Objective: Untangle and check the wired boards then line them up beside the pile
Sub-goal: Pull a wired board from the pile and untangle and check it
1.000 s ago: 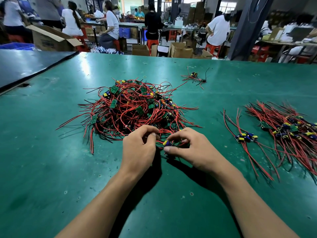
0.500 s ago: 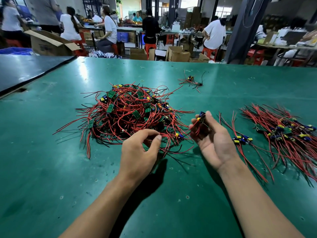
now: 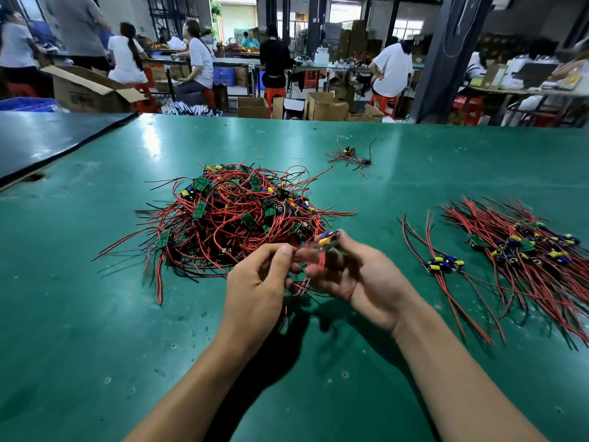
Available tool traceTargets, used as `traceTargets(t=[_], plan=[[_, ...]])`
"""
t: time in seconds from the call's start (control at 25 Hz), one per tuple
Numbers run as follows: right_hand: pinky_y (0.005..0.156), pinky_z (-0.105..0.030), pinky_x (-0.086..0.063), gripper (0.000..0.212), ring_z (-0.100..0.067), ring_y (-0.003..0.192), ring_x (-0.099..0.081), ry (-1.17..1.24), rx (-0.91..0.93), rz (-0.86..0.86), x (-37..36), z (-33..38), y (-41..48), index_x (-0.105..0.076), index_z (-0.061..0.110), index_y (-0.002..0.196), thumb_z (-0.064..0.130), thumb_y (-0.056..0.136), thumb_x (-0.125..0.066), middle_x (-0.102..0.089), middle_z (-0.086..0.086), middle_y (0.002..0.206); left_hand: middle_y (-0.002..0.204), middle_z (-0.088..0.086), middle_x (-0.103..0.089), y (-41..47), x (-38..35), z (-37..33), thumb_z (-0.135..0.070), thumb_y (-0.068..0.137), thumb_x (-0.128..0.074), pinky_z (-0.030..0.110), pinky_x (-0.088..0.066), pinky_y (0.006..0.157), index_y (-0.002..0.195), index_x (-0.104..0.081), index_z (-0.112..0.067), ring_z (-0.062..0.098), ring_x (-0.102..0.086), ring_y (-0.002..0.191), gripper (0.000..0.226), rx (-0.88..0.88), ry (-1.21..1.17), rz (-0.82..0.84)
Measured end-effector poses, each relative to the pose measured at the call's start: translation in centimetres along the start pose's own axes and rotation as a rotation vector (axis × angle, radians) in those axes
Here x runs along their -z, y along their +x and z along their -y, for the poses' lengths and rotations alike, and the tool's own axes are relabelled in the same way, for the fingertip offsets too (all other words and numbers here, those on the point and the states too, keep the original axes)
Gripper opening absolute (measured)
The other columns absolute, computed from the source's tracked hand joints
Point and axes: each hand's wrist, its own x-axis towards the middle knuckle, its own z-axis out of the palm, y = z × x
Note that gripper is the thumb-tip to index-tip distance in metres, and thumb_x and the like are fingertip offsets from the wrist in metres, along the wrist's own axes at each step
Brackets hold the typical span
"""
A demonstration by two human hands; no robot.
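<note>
Head view looks down on a green table (image 3: pixel 95 346) with a black mat (image 3: pixel 47 138) lying over its far left corner. Left of the middle sits the tangled pile (image 3: pixel 236 218) of small green boards and red wires, loose wire ends splaying out toward the left edge. Just in front of the pile, the left hand (image 3: pixel 255 288) is raised off the table with its fingers curled, thumb and forefinger pinching red wire. Those wires run to a wired board (image 3: pixel 326 240) with yellow and blue parts, blurred, held in the air at the pile's near right side. The right hand (image 3: pixel 360 282) is turned palm up with its curled fingers gripping that board. Toward the far edge lies a stray board (image 3: pixel 349 153), well apart from the pile. Right of the hands one lone board (image 3: pixel 443 264) lies flat, and beside it, near the right edge, is a sorted group (image 3: pixel 529 247).
</note>
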Motion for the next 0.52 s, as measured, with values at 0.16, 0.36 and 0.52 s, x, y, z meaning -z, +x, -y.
traceTargets(t=[0.16, 0.36, 0.52], plan=[[0.053, -0.029, -0.057, 0.029, -0.019, 0.061, -0.071, -0.214, -0.008, 0.001, -1.0, -1.8, 0.1, -0.062, 0.011, 0.105, 0.029, 0.107, -0.040, -0.074, -0.009, 0.077, 0.080, -0.004, -0.074, 0.2, 0.0, 0.4, -0.019, 0.093, -0.062, 0.017, -0.051, 0.061, 0.096, -0.070, -0.016, 0.004, -0.065, 0.067, 0.009, 0.055, 0.030, 0.112], [0.045, -0.022, -0.051, 0.027, -0.007, 0.056, -0.065, -0.302, 0.074, -0.076, -1.2, -2.6, 0.5, -0.064, 0.020, 0.097, 0.028, 0.108, -0.041, -0.070, 0.004, 0.069, 0.105, -0.005, -0.074, 0.2, 0.3, 0.8, -0.025, 0.092, -0.064, 0.031, -0.055, 0.088, 0.119, -0.068, -0.017, 0.009, -0.069, 0.097, 0.029, 0.026, 0.180, 0.149], [0.055, -0.025, -0.051, 0.022, -0.010, 0.059, -0.060, -0.394, 0.104, -0.155, -1.0, -2.9, 1.2, -0.064, 0.016, 0.095, 0.029, 0.105, -0.050, -0.066, 0.000, 0.070, 0.098, -0.002, -0.076, -0.1, -0.2, 0.5, -0.015, 0.090, -0.067, 0.033, -0.056, 0.088, 0.111, -0.071, -0.015, 0.013, -0.072, 0.093, 0.021, 0.061, 0.084, 0.109]])
